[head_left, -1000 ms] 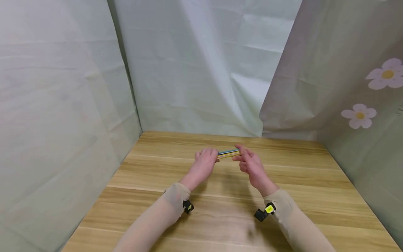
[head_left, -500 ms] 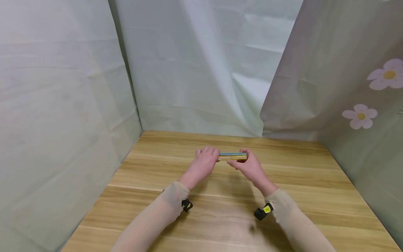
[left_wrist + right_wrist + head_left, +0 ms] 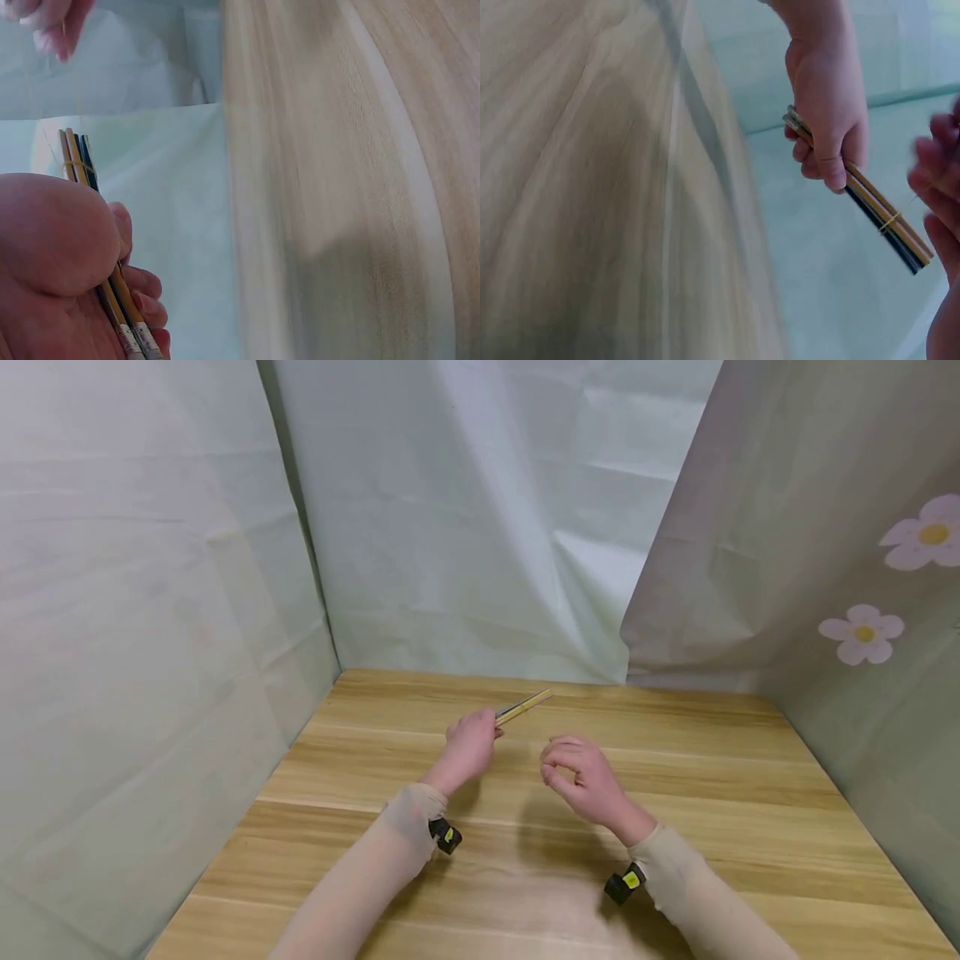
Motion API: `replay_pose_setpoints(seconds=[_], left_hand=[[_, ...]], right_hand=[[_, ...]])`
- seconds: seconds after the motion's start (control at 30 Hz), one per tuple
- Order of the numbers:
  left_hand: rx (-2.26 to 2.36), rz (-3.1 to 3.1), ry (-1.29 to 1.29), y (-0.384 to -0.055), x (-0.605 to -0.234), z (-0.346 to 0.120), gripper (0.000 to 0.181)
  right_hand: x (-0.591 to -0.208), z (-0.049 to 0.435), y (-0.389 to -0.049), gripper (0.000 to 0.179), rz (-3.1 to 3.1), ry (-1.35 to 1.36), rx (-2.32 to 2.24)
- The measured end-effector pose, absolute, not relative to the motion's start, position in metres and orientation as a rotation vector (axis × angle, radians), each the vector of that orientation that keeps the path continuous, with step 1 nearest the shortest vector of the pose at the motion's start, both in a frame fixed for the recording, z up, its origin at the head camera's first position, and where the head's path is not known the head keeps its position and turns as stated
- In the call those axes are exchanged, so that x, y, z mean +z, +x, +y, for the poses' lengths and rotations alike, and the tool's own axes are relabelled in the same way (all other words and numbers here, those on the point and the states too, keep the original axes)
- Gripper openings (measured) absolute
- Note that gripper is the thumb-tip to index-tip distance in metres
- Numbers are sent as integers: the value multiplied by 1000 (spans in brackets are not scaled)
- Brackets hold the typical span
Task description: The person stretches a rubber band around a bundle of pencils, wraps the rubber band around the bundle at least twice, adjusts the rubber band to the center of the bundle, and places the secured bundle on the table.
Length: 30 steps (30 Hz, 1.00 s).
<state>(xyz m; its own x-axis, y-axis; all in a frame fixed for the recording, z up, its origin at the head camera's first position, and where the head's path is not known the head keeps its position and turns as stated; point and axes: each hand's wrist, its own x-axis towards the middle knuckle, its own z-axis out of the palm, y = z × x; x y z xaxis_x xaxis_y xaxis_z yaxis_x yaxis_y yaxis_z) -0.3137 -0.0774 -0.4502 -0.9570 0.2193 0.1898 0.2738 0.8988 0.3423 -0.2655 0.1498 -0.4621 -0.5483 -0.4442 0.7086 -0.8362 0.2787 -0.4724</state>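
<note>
My left hand (image 3: pixel 471 745) grips a bundle of pencil-like sticks (image 3: pixel 525 706) by its near end, above the table. In the right wrist view, ochre and black sticks (image 3: pixel 870 199) show flat far ends and silvery near ends. White printed sections mark the near ends in the left wrist view. A thin yellow rubber band (image 3: pixel 890 222) circles the bundle near its far end, and a faint strand runs towards my right hand (image 3: pixel 585 777). That hand is apart from the bundle, fingers curled and seeming to pinch the strand; its fingers (image 3: pixel 937 169) are blurred.
The wood-grain table (image 3: pixel 712 793) lies below both hands. Pale fabric (image 3: pixel 465 527) hangs behind and at both sides, with printed flowers (image 3: pixel 862 633) on the right. A small black camera (image 3: pixel 446 836) is worn on the left wrist, another (image 3: pixel 624 883) on the right.
My right hand has left the sticks' far end and drawn back towards me, its fingers curling. The bundle in my left hand has swung to point away and right.
</note>
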Motion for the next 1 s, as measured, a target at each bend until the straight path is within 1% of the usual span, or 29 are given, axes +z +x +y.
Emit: replay_pose_setpoints(seconds=[0.1, 0.17, 0.23, 0.37, 0.47, 0.53, 0.6, 0.67, 0.77, 0.83, 1.0], left_hand=[[-590, -2931, -363, -313, -449, -80, 17], [-609, -2933, -352, -312, -448, -80, 18], [-621, -2920, -346, -311, -447, -80, 18], [-638, -2872, -311, -311, -446, -77, 20], [-609, -2816, -295, -311, -446, -73, 20], [-563, -2771, -320, -311, -447, -72, 20], [-485, -2727, -376, -310, -448, -73, 19], [-383, -2675, -462, -309, -450, -75, 20], [-258, -2608, -593, -307, -449, -78, 20], [-204, -2582, -663, -305, -448, -80, 16], [-117, -2568, -743, -305, -450, -86, 11]], right_hand=[[-461, 149, -262, 33, -2144, 1129, 1589], [-461, 148, -261, 42, -2161, 1038, 1860], [-461, 146, -261, 46, -2168, 942, 2091], [-463, 137, -260, 61, -2014, 708, 2601], [-459, 130, -261, 64, -1742, 465, 2958], [-454, 128, -263, 64, -1549, 324, 3111], [-448, 128, -265, 64, -1390, 248, 3218], [-442, 130, -266, 57, -1308, 189, 3256], [-436, 136, -267, 42, -1324, 128, 3209], [-434, 140, -268, 34, -1407, 82, 3133], [-433, 148, -269, 29, -1585, 57, 2951]])
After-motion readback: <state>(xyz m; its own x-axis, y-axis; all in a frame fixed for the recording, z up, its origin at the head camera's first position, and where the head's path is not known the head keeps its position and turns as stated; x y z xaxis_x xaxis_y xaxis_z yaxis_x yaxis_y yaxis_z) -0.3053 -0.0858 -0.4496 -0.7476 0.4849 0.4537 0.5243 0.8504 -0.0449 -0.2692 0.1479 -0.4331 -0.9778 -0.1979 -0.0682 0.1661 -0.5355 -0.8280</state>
